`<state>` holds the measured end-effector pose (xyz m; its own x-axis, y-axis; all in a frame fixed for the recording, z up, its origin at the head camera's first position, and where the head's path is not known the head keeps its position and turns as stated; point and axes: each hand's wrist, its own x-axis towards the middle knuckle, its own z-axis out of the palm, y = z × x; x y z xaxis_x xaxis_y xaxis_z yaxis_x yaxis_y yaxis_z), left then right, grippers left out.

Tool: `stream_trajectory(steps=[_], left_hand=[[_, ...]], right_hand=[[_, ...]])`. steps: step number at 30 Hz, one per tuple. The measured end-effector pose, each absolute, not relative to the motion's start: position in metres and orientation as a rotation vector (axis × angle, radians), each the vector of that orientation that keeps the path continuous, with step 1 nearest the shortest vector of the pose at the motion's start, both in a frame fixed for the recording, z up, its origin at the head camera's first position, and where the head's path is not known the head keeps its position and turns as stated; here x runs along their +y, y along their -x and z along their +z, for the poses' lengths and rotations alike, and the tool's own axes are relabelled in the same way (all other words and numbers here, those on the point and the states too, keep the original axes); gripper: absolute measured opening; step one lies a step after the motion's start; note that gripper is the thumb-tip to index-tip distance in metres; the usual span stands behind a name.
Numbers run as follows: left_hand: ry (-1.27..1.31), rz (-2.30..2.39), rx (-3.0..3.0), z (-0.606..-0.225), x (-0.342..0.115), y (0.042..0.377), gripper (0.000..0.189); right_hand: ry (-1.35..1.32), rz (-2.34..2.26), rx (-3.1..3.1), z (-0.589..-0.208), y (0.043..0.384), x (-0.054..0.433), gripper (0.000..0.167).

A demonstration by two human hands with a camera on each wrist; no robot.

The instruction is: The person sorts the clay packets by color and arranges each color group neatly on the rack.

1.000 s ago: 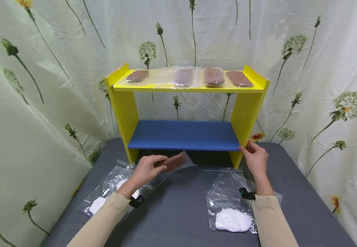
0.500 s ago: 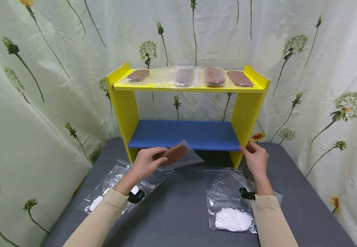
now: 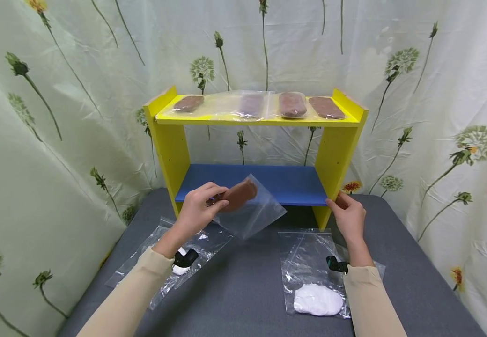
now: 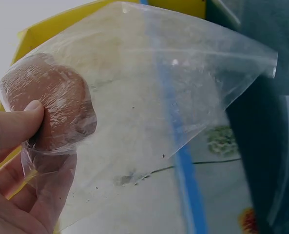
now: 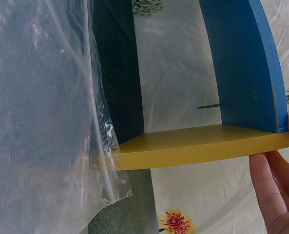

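**Left hand (image 3: pixel 199 208) pinches bagged brown slab (image 3: pixel 240 194)**

Gripped by one end, it is in front of the blue shelf (image 3: pixel 296 185); the right hand (image 3: pixel 349 216) grips the yellow side panel (image 3: pixel 337 154). Similar slabs (image 3: pixel 292 104) line the top shelf (image 3: pixel 256 123).

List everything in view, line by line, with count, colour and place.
Shelf unit: 1, yellow with a blue lower board, standing on the table
Bagged slabs: 4, brown, in a row on the top board
Held slab: 1, brown, in a clear bag pinched by the left hand
White lumps: at least 2, white, one front right, the rest at left, partly hidden
Table bags: several, transparent, left and right; exact count unclear
Table: 1, dark grey, under everything
Floral backdrop: pale, green and orange print, behind and at both sides
Wrist devices: 2, black, one per wrist
Sleeves: 2, beige, on both arms
Left hand: 1, bare, before the blue board
Right hand: 1, bare, gripping the unit's right side
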<state>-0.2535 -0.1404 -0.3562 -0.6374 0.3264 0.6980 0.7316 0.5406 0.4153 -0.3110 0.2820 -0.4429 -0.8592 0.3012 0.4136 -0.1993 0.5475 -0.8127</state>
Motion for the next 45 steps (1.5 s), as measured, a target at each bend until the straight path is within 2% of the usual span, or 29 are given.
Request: stream_trajectory(steps=[18,25,33,45], left_hand=[[0.953,-0.950,-1.989,-0.256,-0.129,0.265,0.023],[0.855,-1.075,-1.945,-0.218,-0.126,0.268,0.027],[0.692,-1.279,-1.922,-0.169,-0.116,0.252,0.025],[0.503,-1.724,-1.821,-0.124,-0.116,0.285,0.020]], right_hand=[[0.093,1.287,-2.273,-0.444,0.311,0.281,0.050],[0.085,1.288,-2.264,-0.443,0.312,0.283,0.049],[0.073,1.280,-2.259,-0.442,0.313,0.284,0.049],[0.075,1.278,-2.273,-0.442,0.312,0.285,0.048]])
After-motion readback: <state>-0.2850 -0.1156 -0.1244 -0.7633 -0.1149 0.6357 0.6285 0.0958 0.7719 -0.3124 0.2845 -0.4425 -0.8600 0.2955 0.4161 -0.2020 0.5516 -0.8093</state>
